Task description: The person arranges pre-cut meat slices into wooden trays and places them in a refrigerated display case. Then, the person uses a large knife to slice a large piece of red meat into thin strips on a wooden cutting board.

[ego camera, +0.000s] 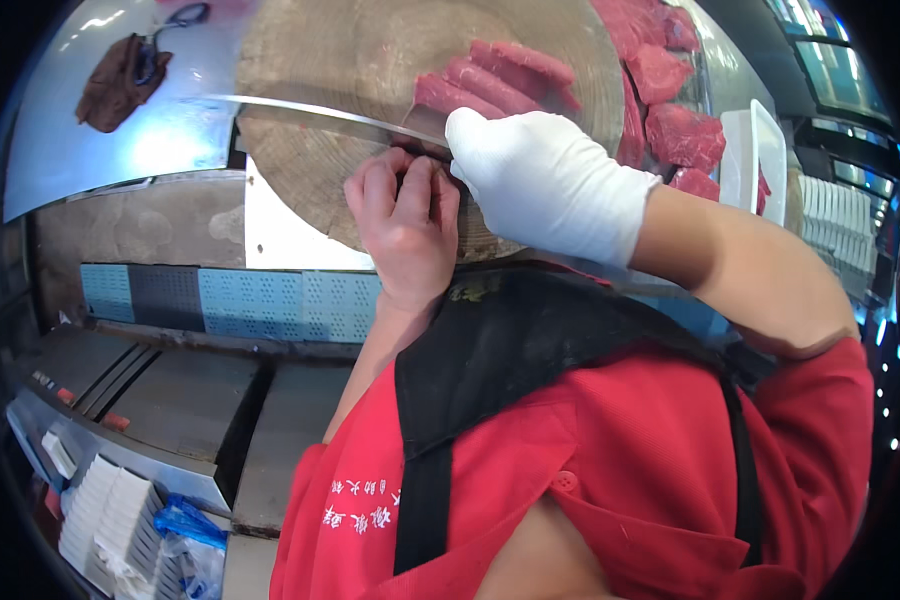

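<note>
My right hand point(547, 176), in a white glove, is closed around the handle end of a long knife, whose blade point(307, 114) reaches left across a round wooden chopping block point(307, 60). Just below the blade, my bare left hand point(405, 210) rests at the block's near edge with its fingers curled. Something dark red shows between those fingers, mostly hidden; I cannot tell whether they grip it. Beyond the gloved hand, slices of raw red meat point(495, 79) lie overlapping on the block.
Large pieces of raw meat point(682, 135) lie right of the block, near a white plastic tray point(769, 157). A brown cloth point(116, 86) and scissors point(146, 60) are on the metal surface point(195, 142) at left. Stacked white trays point(109, 517) stand lower left.
</note>
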A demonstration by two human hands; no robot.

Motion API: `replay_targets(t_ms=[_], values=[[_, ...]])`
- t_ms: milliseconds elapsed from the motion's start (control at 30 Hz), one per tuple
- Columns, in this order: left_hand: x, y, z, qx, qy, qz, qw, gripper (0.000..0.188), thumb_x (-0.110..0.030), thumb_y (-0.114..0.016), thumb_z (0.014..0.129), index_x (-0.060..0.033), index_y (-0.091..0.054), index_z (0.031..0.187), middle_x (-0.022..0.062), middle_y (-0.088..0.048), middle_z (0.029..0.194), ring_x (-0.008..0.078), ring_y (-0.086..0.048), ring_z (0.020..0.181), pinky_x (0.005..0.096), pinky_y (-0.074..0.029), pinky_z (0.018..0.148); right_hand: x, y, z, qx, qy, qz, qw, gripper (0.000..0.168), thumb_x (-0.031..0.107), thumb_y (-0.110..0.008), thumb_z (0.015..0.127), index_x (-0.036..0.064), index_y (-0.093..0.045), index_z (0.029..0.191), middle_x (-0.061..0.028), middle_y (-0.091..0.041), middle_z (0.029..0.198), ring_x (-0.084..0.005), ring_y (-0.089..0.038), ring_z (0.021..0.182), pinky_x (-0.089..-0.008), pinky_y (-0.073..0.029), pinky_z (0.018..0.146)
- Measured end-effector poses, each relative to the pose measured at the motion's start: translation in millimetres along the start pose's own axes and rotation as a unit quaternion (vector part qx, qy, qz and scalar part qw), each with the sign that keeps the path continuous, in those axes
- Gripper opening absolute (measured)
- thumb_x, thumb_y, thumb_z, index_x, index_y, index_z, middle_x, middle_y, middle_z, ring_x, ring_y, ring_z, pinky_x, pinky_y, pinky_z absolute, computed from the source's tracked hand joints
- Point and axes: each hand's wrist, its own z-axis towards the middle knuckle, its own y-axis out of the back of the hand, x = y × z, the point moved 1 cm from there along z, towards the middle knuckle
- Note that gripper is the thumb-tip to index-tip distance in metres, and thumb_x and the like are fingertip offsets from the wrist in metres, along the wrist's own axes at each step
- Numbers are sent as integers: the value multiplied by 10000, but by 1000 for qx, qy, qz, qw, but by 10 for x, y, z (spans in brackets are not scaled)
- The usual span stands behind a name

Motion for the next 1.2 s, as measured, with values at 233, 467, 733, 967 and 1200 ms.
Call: replay_targets(t_ms=[233, 467, 733, 967, 1200], values=[[33, 39, -5, -34, -17, 5, 999, 246, 62, -727, 679, -29, -661, 898, 96, -582, 919, 306, -545, 924, 397, -461, 811, -256, 73, -942, 28, -74, -5, 997, 172, 85, -629, 867, 24, -474, 909, -178, -582, 654, -405, -622, 613, -455, -504, 559], [51, 26, -59, -56, -35, 27, 997, 229, 34, -775, 706, -48, -678, 896, 92, -635, 938, 286, -592, 905, 374, -491, 799, -452, 136, -1092, -49, -155, 59, 985, 163, 74, -645, 874, 20, -500, 926, -236, -586, 679, -441, -622, 694, -482, -487, 561], [18, 55, -45, -42, -41, 38, 998, 259, 53, -754, 706, -39, -664, 931, 103, -610, 949, 303, -573, 911, 391, -477, 798, -288, 130, -1138, -20, -39, 19, 999, 133, 53, -609, 808, 36, -494, 873, -151, -578, 623, -362, -626, 595, -445, -496, 522], [12, 57, -9, -24, -31, 43, 998, 275, 70, -741, 689, -28, -677, 938, 101, -604, 935, 306, -577, 911, 390, -476, 798, -227, 175, -1027, 50, -58, 10, 997, 125, 30, -578, 782, 10, -484, 863, -157, -585, 626, -355, -639, 601, -436, -506, 530], [41, 36, -46, -31, -9, 22, 999, 306, 61, -745, 655, 3, -711, 954, 104, -625, 967, 310, -592, 931, 379, -487, 804, -139, 74, -569, 48, -47, 32, 997, 144, 45, -591, 785, 4, -471, 853, -157, -587, 613, -361, -637, 581, -430, -512, 505]])
